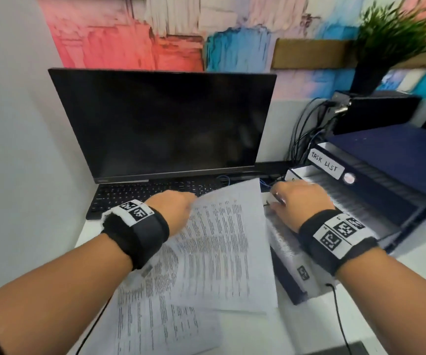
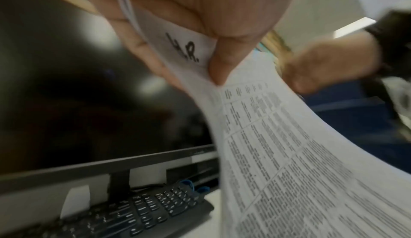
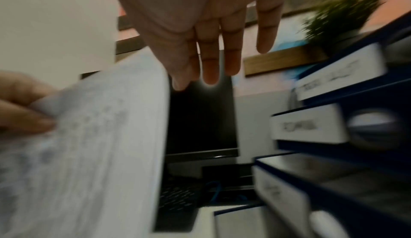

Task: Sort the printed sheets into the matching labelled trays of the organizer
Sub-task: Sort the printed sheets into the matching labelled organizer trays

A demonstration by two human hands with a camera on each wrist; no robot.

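Note:
My left hand pinches the top corner of a printed sheet and holds it tilted above the desk. In the left wrist view, thumb and fingers clamp that corner, which bears a handwritten "H.R." mark. The dark blue organizer stands at the right; its top tray carries a "TASK LIST" label. My right hand hovers over the front of the lower pulled-out trays, fingers straight and holding nothing. The labels on those trays are too blurred to read.
More printed sheets lie on the white desk below the held one. A dark monitor and black keyboard stand behind. Cables run behind the organizer, and a potted plant is at the back right.

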